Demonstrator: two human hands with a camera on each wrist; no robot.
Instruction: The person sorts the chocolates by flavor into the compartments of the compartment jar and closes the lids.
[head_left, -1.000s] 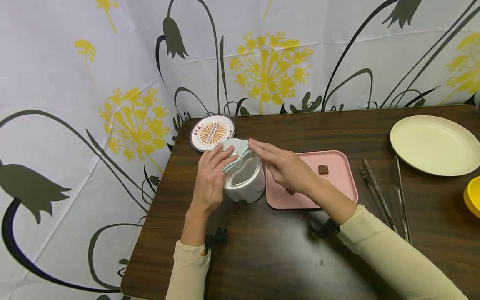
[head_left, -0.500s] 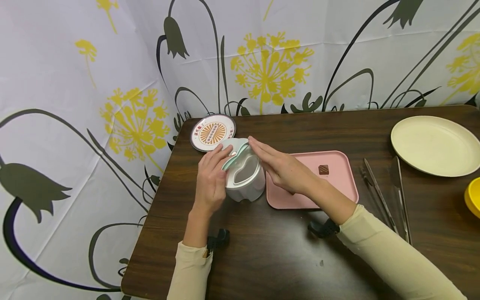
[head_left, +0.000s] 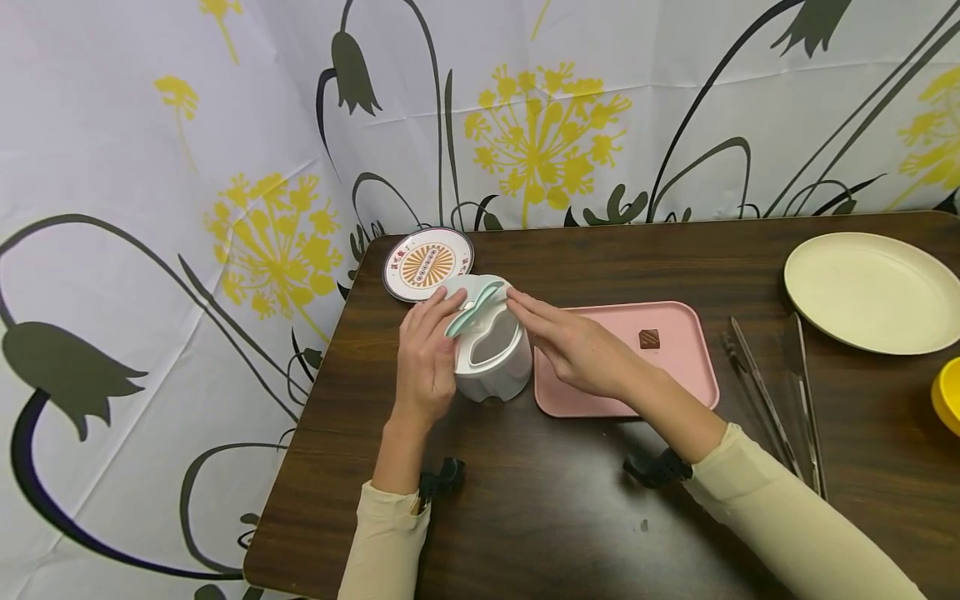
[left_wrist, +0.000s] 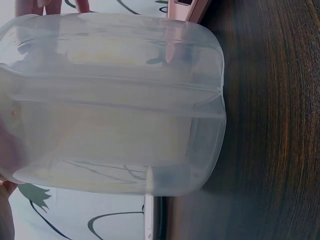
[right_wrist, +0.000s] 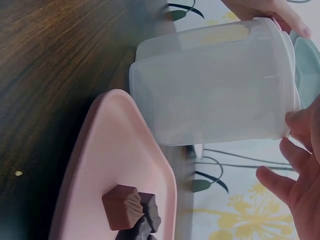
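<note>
A translucent storage canister (head_left: pixel 491 379) with a white lid (head_left: pixel 487 286) stands upright on the dark wood table. The lid's mint-green flap (head_left: pixel 474 310) is raised, showing the opening below it. My left hand (head_left: pixel 423 358) grips the lid's left side, its fingers over the top by the flap. My right hand (head_left: pixel 573 346) reaches in from the right with straight fingers, touching the lid's right rim; in the right wrist view its other fingers (right_wrist: pixel 277 185) stand off the canister. Beside the canister lies a pink tray (head_left: pixel 690 375) with chocolates (right_wrist: pixel 122 206), partly hidden by my right arm.
A patterned plate (head_left: pixel 427 265) is behind the canister. To the right of the tray are long metal utensils (head_left: pixel 763 396), a cream plate (head_left: pixel 873 292) and a yellow bowl (head_left: pixel 948 396). The table's left edge runs close to my left arm, and a printed curtain hangs behind.
The green flap has tilted up further and more of the opening shows. My right hand has shifted slightly right and down, while my left hand keeps its hold on the lid.
</note>
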